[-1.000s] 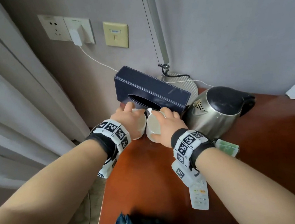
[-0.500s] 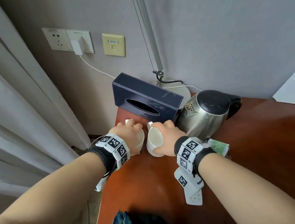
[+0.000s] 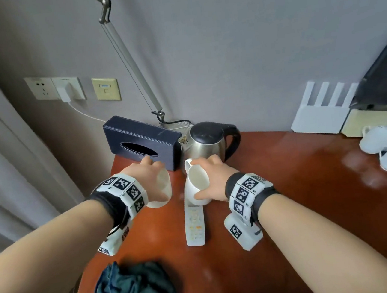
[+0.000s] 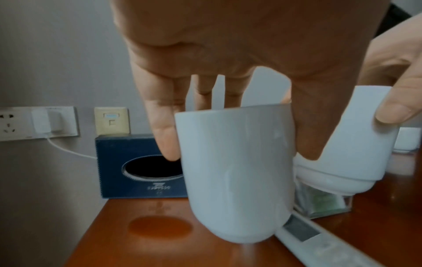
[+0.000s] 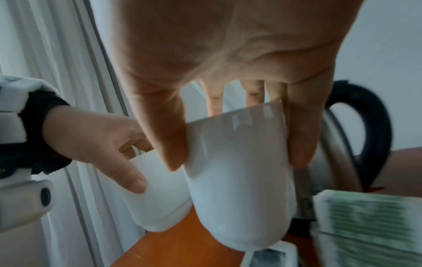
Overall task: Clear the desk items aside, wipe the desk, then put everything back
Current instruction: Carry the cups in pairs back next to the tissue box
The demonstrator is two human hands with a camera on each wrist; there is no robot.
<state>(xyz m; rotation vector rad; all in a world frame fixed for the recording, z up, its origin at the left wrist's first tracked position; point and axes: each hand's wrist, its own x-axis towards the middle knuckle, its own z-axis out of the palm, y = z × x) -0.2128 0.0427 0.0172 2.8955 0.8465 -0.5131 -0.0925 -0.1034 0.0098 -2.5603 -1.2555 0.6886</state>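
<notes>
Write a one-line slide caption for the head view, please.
Left hand and right hand each lift a white cup above the desk.

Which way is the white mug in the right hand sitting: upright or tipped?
Tipped. The right hand holds the white mug tilted, its empty mouth facing the head camera.

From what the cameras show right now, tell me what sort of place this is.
Probably a hotel room. A wooden desk against the wall carries an electric kettle, two white mugs, one in the left hand and one in the right hand, a boxed tissue holder and a remote control.
</notes>
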